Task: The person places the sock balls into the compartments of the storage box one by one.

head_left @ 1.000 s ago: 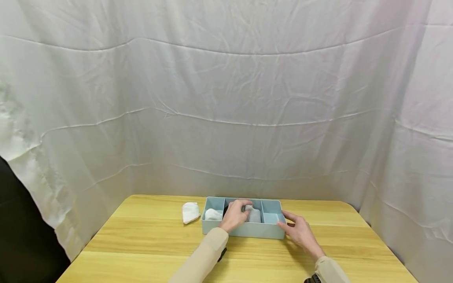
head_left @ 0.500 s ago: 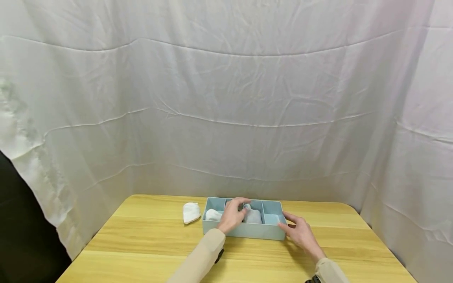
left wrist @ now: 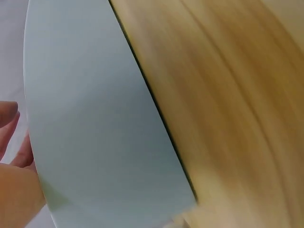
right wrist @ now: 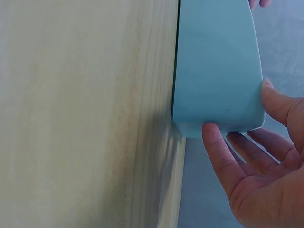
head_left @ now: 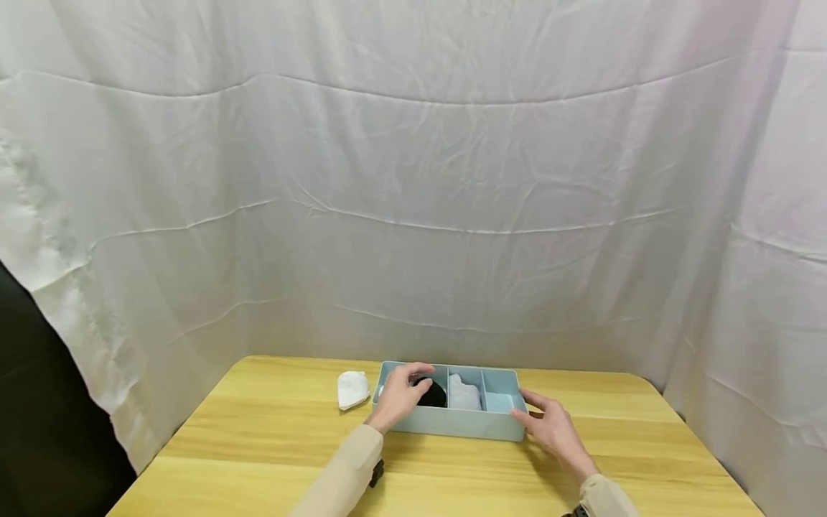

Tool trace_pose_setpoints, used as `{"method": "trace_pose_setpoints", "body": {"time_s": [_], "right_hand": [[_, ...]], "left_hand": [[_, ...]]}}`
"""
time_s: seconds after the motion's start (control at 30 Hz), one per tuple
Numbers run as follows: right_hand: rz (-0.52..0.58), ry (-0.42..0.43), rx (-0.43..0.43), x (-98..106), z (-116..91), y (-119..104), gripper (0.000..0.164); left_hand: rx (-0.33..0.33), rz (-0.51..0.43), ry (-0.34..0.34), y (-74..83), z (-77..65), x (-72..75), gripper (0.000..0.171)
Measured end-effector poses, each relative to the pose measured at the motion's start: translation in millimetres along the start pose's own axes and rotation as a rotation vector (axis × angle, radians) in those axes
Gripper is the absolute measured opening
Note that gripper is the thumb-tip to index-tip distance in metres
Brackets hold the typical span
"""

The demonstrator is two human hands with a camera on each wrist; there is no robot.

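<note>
A light-blue box (head_left: pixel 459 422) divided into compartments stands on the table. Inside it lie a soft grey cloth bundle (head_left: pixel 464 393) and a dark bundle (head_left: pixel 431 393); a white bundle (head_left: pixel 381 390) at the left end is mostly hidden by my left hand. My left hand (head_left: pixel 397 395) hovers over the box's left half, thumb and fingers apart and loosely bent, and nothing shows between them. At the right end, my right hand (head_left: pixel 552 431) holds the box, with its thumb at the rim and fingers against the end wall in the right wrist view.
To the left of the box lies a folded white cloth piece (head_left: pixel 352 389) on the wooden table (head_left: pixel 258 431). The right-end compartment (head_left: pixel 500 402) shows its bare floor. A pale curtain (head_left: pixel 452 287) hangs behind the table and at both sides.
My left hand has shifted left over the box, uncovering the dark bundle and covering most of the white one. My right hand stays at the right end.
</note>
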State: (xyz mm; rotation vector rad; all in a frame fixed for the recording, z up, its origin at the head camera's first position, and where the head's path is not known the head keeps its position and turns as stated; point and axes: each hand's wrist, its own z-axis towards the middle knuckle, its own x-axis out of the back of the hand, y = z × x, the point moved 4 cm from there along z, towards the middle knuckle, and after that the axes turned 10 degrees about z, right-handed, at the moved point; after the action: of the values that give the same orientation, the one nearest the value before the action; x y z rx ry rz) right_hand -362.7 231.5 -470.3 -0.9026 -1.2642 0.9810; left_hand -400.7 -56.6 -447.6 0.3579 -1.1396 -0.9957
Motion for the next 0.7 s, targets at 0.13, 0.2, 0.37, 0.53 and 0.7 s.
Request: {"method": "trace_pose_setpoints", "body": {"time_s": [0.13,0.2,0.37,0.53,0.7], "right_hand": [[0.006,-0.008,0.0,0,0,-1,0.056],[0.015,-0.014,-0.001,-1,-1,-2,0.056],[0.04,-0.017,0.004,-2,-2,-2,0.056],[0.043,-0.006,-0.001,-2,-1,-1,0.056],[0.046,0.007,-0.006,1,1,-2,0.057]], "left_hand": [[0.009,-0.038,0.009,-10.1,-1.0,12.2,0.024],[0.016,-0.057,0.018,-16.0,-2.3,18.0,0.024],[0.05,-0.102,0.067,-28.1,-3.0,34.3,0.021],[0.137,-0.154,0.104,-39.9,-1.8,51.1,0.017],[0.206,-0.193,0.128,-55.1,2.8,66.5,0.016]]}}
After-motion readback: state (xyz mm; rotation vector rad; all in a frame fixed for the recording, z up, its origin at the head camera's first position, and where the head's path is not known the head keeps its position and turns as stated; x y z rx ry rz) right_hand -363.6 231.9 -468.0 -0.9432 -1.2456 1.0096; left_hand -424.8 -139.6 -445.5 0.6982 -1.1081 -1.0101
